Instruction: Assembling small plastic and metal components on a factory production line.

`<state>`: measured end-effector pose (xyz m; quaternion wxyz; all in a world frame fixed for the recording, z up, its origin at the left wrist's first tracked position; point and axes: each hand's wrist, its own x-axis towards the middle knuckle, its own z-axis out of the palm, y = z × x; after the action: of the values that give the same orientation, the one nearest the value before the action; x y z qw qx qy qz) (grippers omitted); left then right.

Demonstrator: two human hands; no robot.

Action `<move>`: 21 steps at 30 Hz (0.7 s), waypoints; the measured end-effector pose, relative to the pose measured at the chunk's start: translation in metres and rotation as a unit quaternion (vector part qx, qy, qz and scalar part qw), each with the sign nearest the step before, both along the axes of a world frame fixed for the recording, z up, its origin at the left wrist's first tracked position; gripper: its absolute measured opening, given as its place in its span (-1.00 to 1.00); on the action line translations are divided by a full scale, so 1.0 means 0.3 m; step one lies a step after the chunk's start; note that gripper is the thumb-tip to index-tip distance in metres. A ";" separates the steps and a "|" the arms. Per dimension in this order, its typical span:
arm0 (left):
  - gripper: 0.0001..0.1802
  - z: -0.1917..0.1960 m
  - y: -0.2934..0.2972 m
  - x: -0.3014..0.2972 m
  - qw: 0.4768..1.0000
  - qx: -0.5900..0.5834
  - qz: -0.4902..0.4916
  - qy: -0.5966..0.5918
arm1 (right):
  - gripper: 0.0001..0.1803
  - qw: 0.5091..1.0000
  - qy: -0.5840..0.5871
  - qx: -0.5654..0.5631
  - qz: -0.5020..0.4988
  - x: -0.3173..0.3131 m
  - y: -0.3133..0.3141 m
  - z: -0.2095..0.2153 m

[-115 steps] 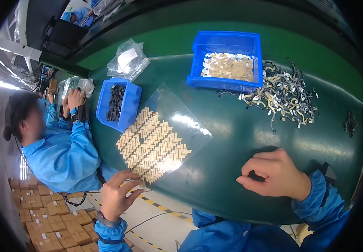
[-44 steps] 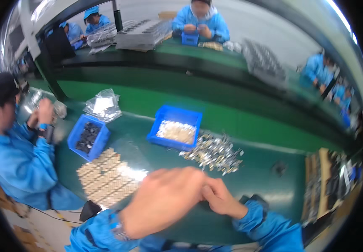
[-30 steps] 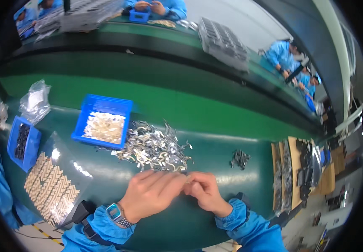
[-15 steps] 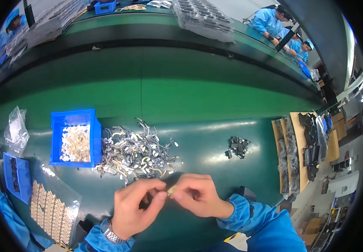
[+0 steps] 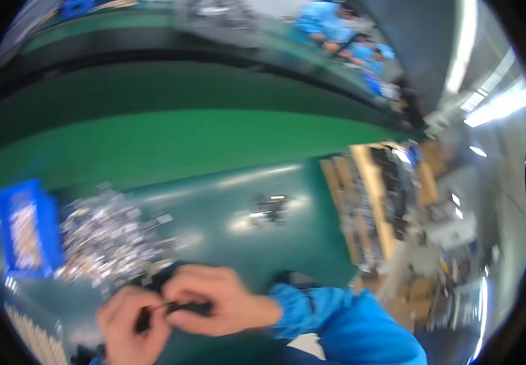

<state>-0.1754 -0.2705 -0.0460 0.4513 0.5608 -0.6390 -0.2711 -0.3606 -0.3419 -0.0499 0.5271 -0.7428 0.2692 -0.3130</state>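
Observation:
Motion smears the whole head view. My left hand (image 5: 132, 327) and my right hand (image 5: 217, 299) meet at the fingertips low in the picture, left of the middle. Fingers of both are bent into a pinch. Whatever lies between the fingertips is too small and blurred to name; dark patches show inside both curled hands, and I cannot tell whether these are shadow or a part. Just beyond the hands spreads a heap of short cables with pale connectors (image 5: 114, 234). To its left stands a blue bin (image 5: 51, 234) holding small cream-coloured pieces (image 5: 25, 237).
A small pile of black parts (image 5: 269, 208) lies on the dark green table (image 5: 214, 237). Cardboard-edged stacks of dark parts (image 5: 375, 201) stand at the right. Rows of beige pieces (image 5: 35, 337) show at lower left. Co-workers in blue (image 5: 324, 24) sit across the far bench.
The view has swung to the right, so bin, heap and stacks sit further left. Both hands stay together. The pale piece seen earlier at my right fingertips no longer shows.

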 end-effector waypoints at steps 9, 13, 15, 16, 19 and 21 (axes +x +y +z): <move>-0.91 0.014 -0.008 -0.026 0.989 0.132 -0.057 0.029 | -0.87 0.997 -0.075 -0.003 -0.004 -0.021 0.006 -0.073; -0.91 -0.018 0.009 0.001 0.991 0.100 -0.051 0.078 | -0.85 0.995 -0.104 0.011 -0.006 0.012 0.014 -0.084; -0.92 -0.014 0.010 -0.006 0.987 0.116 -0.036 0.101 | -0.86 0.996 -0.093 0.003 -0.002 0.003 0.003 -0.067; -0.92 -0.011 0.008 -0.008 0.983 0.132 -0.021 0.126 | -0.87 0.997 -0.079 -0.006 0.001 -0.003 -0.001 -0.058; -0.93 0.012 0.013 -0.009 0.990 0.107 -0.009 0.089 | -0.91 0.998 -0.062 -0.016 -0.015 -0.007 0.002 -0.058; -0.92 0.028 0.001 -0.028 0.993 0.081 -0.005 0.085 | -0.89 0.998 -0.043 -0.019 -0.043 -0.017 0.008 -0.048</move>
<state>-0.1839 -0.2704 -0.0376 0.4559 0.5672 -0.5769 -0.3710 -0.3658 -0.3395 -0.0644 0.5097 -0.7265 0.2723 -0.3720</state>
